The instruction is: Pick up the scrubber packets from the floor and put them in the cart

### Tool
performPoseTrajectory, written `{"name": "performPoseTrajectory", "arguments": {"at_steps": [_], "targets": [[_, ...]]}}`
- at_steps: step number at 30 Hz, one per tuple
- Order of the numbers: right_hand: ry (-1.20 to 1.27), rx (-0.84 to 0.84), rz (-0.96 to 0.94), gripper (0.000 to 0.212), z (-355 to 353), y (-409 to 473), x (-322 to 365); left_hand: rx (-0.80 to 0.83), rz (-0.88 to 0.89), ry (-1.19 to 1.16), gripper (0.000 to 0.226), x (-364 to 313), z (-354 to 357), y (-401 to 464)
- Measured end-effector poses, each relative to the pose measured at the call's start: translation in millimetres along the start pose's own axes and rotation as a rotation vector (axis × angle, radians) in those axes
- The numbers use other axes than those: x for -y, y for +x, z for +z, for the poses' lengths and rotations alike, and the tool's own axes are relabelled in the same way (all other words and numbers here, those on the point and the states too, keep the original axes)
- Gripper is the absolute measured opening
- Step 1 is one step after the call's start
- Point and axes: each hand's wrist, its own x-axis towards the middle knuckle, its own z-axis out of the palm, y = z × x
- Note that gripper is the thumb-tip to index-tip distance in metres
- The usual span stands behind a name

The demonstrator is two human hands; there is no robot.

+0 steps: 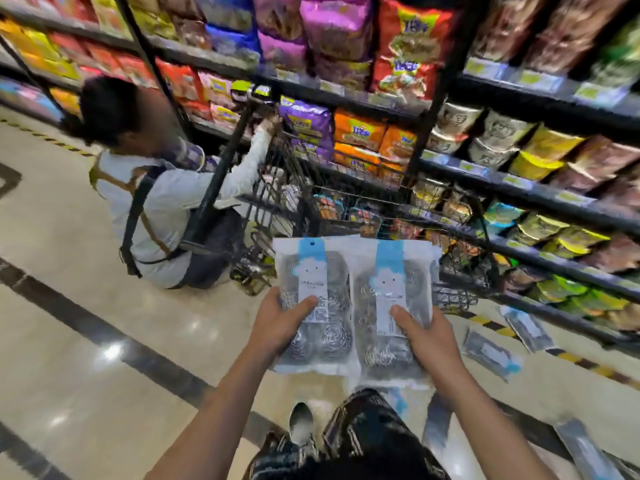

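Scrubber packets, one pinched at its lower half in the left hand (277, 323) and one in the right hand (429, 337), are held side by side just before the cart (346, 202); carry both over its rim, then loosen the fingers

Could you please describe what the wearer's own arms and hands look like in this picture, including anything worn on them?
Both forearms are bare, with no sleeves in view. The left hand and right hand wear no gloves; no rings, watch or bracelets are visible. Each thumbnail looks short and unpainted.
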Motion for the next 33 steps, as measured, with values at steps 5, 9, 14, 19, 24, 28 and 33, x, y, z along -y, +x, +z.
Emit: {"name": "performPoseTrajectory", "arguments": {"at_steps": [5,9,14,19,24,28,33], "targets": [[0.01,-0.115,0.057,0.072,-6.7,75.8,32.6,0.114,0.05,0.069,0.047,-54.8,35.7,93.4],[-0.039,-0.14,0.091,0.095,-1.5,147.6,49.7,0.122,0.023,0.171,0.048,-86.3,66.8,158.1],[-0.009,-0.072,0.136,0.108,11.3,244.0,50.2,0.096,-0.111,0.209,0.036,-84.5,95.8,243.5],[-0.076,-0.039,0.293,0.092,32.5,322.9,-0.1,0.096,-0.251,0.319,0.05,-56.1,129.4,311.3],[-0.157,0.043,0.412,0.093,59.5,399.5,-139.2,0.165,-0.422,0.391,0.046,10.5,156.0,363.8],[-0.235,0.062,0.416,0.025,70.9,402.1,-114.5,0.161,-0.43,0.422,0.047,58.2,176.6,383.5],[-0.39,-0.052,0.29,0.066,69.2,401.9,-105.5,0.186,-0.441,0.647,0.097,86.3,186.5,384.4]]}}
